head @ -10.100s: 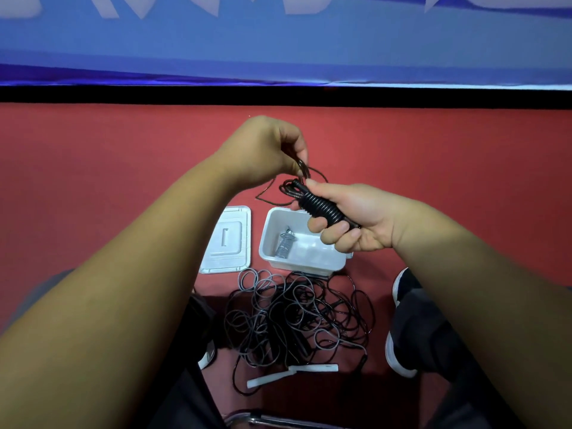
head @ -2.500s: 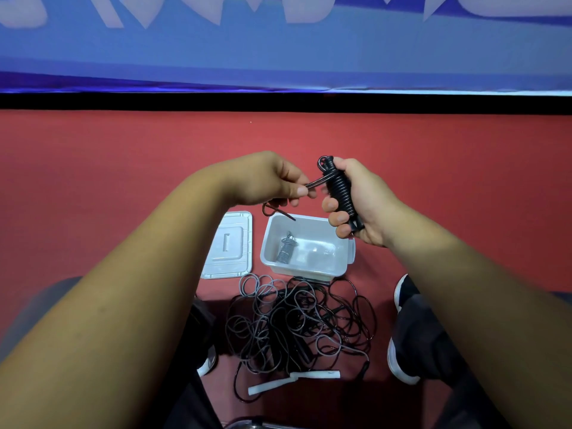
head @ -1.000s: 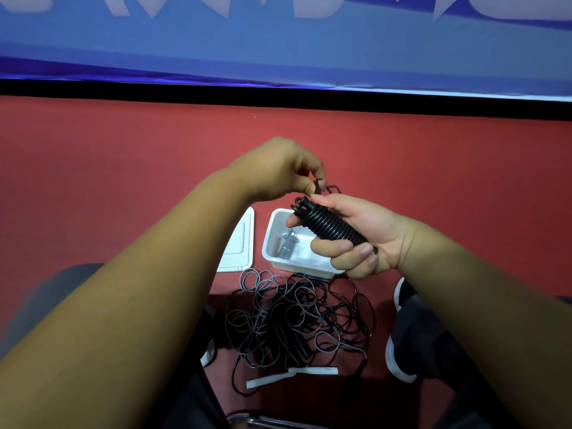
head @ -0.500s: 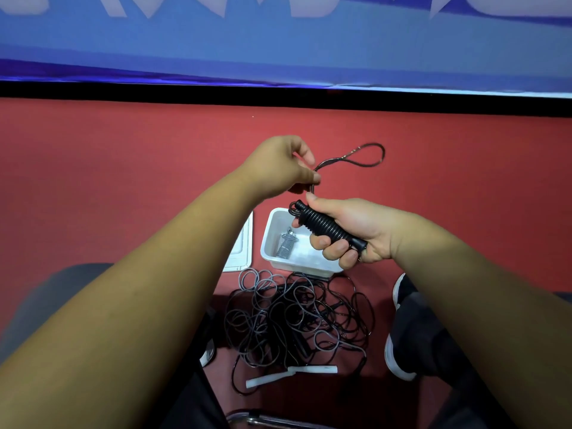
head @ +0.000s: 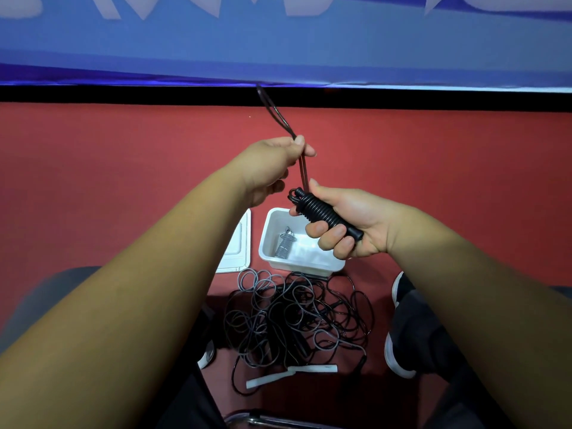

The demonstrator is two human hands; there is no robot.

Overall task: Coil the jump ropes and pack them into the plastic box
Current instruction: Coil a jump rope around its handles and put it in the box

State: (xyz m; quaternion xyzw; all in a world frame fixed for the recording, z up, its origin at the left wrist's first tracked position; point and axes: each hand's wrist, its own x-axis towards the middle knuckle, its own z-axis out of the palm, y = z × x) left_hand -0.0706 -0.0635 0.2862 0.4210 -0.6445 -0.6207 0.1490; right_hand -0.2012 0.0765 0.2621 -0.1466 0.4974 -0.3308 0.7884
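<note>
Red floor (head: pixel 93 187); the plastic box (head: pixel 268 233) stands open on it, taken here as landmark.

Both forearms reach out from the near edge and converge over the box, left arm crossing its left side, right arm coming in from the right.

Tangle of loose ropes (head: pixel 294 320), grey and black, heaped on the floor just on the near side of the box, touching its near wall. Two white handles (head: pixel 312 369) at the tangle's near edge, well apart from the box.

Lid (head: pixel 240 246) flat on the floor just left of the box, partly hidden under the left forearm.

Left hand (head: pixel 272 162) raised beyond the box's far side, fist turned knuckles-out, thumb and fingers pinching a doubled black strand.

Right hand (head: pixel 349 221) held above the box's far right corner, palm turned up-left, fingers wrapped round the coiled black jump rope (head: pixel 322 212), thumb lying by its upper end. Bundle tilted, upper end toward the left hand.

Strand runs taut from bundle up into the left hand; its loop end (head: pixel 275 114) sticks out past the fist, away from the box.

Small grey coiled rope (head: pixel 284 244) lies inside the box, left half.
</note>
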